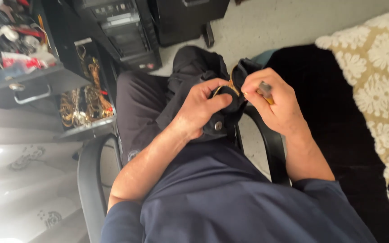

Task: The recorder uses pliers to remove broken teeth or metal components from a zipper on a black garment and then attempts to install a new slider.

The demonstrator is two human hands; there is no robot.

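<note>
I sit in a chair with a dark garment [193,67] bunched over my lap. My left hand [200,108] pinches the fabric beside a brass zipper [227,87], thumb pressed next to its teeth. My right hand [273,101] grips the cloth on the zipper's other side and also holds a small grey and orange tool [265,91] between the fingers. A metal snap button [218,126] shows on the garment just under my left hand.
Black chair armrests [89,171] curve on both sides of me. An open drawer unit [46,81] with tangled wires and clutter stands at the left, a black computer tower [127,31] behind it. A cream patterned cover [379,76] over black fur lies at the right.
</note>
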